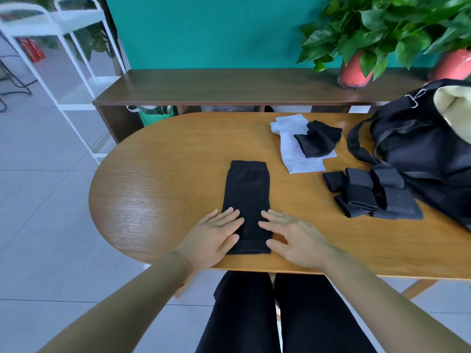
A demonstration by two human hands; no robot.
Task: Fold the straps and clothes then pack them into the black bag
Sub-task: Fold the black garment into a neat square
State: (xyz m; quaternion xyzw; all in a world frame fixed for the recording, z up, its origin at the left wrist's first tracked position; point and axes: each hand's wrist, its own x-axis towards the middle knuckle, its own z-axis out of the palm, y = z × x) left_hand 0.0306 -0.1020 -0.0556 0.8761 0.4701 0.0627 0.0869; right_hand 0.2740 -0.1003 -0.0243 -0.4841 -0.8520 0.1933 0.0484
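Oval wooden table (pixel 153 189) fills the middle of the frame. A long black garment (pixel 246 194), folded into a narrow flat strip, lies at lower centre. It runs up the frame away from the person, with a banded hem at its far end.

Left hand (pixel 216 234) lies flat on the strip's lower left edge, fingers straight and together, thumb against the cloth. It grips nothing. Right hand (pixel 293 238) mirrors it on the lower right edge, fingers straight and slightly spread. Its tips are on the cloth and the rest of the hand is over the wood. It too is released and only pressing. Bare black cloth shows between the two sets of fingertips.

Upper right of centre: a white garment (pixel 299 159) folded flat, with a smaller black cloth (pixel 317 140) crumpled across it. Just below and to the right is a cluster of black straps (pixel 367 194) folded into short bundles, right up against the black bag (pixel 420 154). The bag stands at the right edge, mouth open, pale lining visible, its carry strap looped onto the table.

Behind the table: a dark sideboard (pixel 229 87) against a teal wall, with potted plants (pixel 355 70) in red pots at upper right. White metal rack (pixel 63 72) at upper left
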